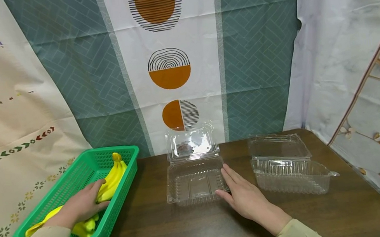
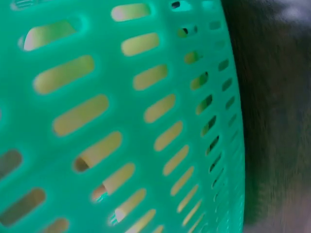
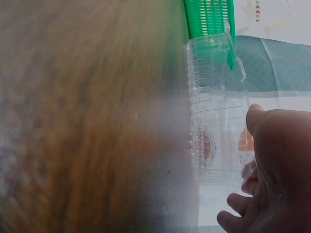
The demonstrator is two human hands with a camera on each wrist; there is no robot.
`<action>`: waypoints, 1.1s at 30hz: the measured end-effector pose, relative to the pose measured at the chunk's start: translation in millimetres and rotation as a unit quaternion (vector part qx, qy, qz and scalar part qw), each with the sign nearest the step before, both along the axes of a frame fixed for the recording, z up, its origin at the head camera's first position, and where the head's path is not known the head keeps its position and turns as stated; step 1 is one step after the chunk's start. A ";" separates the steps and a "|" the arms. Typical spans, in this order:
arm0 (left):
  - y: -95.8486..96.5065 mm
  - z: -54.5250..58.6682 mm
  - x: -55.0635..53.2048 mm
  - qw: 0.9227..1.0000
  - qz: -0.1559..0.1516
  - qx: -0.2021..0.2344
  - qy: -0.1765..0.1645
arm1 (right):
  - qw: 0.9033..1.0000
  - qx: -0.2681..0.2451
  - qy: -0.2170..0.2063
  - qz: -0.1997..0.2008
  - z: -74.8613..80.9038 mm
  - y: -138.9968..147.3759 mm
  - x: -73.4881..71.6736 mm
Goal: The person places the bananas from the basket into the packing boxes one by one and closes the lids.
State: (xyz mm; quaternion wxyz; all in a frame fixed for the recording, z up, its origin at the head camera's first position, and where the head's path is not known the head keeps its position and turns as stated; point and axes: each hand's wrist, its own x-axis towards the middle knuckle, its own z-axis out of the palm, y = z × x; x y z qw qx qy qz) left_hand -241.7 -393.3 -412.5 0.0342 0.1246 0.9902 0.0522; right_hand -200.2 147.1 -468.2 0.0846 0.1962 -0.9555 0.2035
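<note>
In the head view my left hand reaches into a green plastic basket at the left. Its thumb and fingers lie around the lower end of a bunch of yellow bananas. More bananas lie beneath that hand and toward the near end. At the centre stands a clear plastic clamshell container, its lid raised at the back. My right hand rests against its right side, fingers fairly straight. The right wrist view shows the thumb at the container's rim. The left wrist view shows the basket's slotted wall, hiding the left hand.
A second clear clamshell container stands open to the right on the dark wooden table. Patterned cloth hangs behind the table, with more cloth on both sides. The basket sits along the left edge.
</note>
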 end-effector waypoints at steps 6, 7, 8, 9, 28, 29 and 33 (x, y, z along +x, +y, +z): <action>5.7 -3.4 -5.2 1.000 0.011 0.010 -0.009 | 1.000 0.000 -0.004 0.003 0.1 0.2 0.0; 6.9 -3.9 -5.6 1.000 0.007 0.009 -0.006 | 1.000 -0.001 -0.005 0.004 0.4 0.1 0.1; 7.9 -4.7 -6.1 1.000 0.002 0.006 -0.002 | 1.000 -0.001 -0.005 0.004 0.5 0.1 0.1; 9.0 -5.2 -6.4 1.000 -0.004 0.002 0.002 | 1.000 -0.002 -0.005 0.004 0.6 0.0 -0.1; 16.5 -6.5 -8.3 0.999 -0.017 0.028 0.008 | 1.000 -0.002 -0.001 0.005 -0.4 2.3 0.2; 16.4 -6.7 -8.6 0.999 -0.017 0.030 0.005 | 1.000 -0.002 -0.001 0.005 -0.4 2.2 0.2; 16.4 -6.7 -9.3 0.999 -0.003 0.042 -0.008 | 1.000 0.000 -0.002 0.005 -0.1 2.0 0.1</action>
